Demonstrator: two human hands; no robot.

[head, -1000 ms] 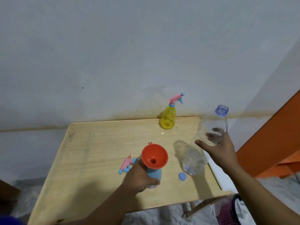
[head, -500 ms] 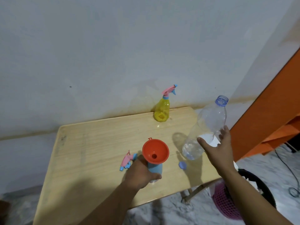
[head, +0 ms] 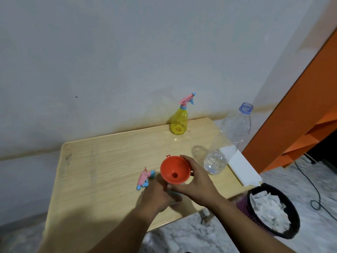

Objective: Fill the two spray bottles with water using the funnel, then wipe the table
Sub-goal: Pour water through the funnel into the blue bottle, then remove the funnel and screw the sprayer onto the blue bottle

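Observation:
An orange funnel [head: 175, 171] sits in the neck of a blue spray bottle, which is almost fully hidden under my hands. My left hand [head: 156, 195] grips that blue bottle. My right hand [head: 197, 181] holds the funnel's rim from the right side. The blue bottle's pink and blue spray head [head: 145, 178] lies loose on the wooden table [head: 109, 161], left of the funnel. A yellow spray bottle [head: 179, 121] with its spray head on stands at the table's back edge. A clear water bottle [head: 228, 139], uncapped and holding a little water, stands free on the right.
A black waste bin [head: 290, 229] with white paper stands on the floor to the right of the table. A white board [head: 242, 170] leans at the table's right edge. Orange furniture [head: 300, 106] rises at the far right. A wall runs behind the table.
My right hand let go of the clear water bottle, which now stands on the table, and moved left onto the funnel. My left hand stayed on the blue bottle.

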